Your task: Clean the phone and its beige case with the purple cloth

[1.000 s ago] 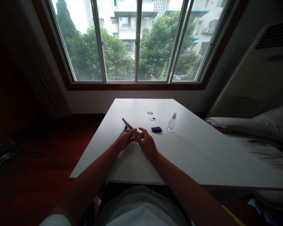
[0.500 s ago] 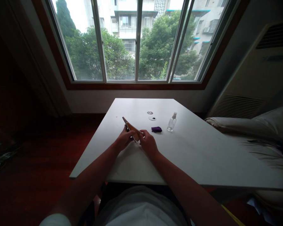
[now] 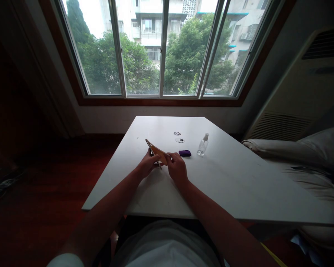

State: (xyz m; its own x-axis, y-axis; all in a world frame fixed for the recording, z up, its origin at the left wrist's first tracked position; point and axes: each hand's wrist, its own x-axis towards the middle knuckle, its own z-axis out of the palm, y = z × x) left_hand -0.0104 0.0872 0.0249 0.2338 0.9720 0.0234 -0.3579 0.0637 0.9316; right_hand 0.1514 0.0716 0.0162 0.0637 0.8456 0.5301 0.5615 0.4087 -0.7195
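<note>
Both my hands hold a thin flat tan object (image 3: 157, 151), perhaps a phone or a slim case, tilted up on edge over the white table (image 3: 225, 178). My left hand (image 3: 147, 164) grips its near left side from below. My right hand (image 3: 177, 167) pinches its right end with curled fingers. A small purple cloth (image 3: 184, 152) lies just right of my right hand. A small clear spray bottle (image 3: 203, 144) stands upright beyond the cloth.
Two small round items (image 3: 179, 140) lie on the table behind the hands. A wide window (image 3: 161, 48) fills the far wall. A bed with pale bedding (image 3: 308, 152) sits at the right, an air conditioner unit (image 3: 303, 85) beside it. Dark wooden floor lies at the left.
The flat object has tilted up more and opened toward the right. My right hand's fingers have closed on its right end. Arms stayed in place.
</note>
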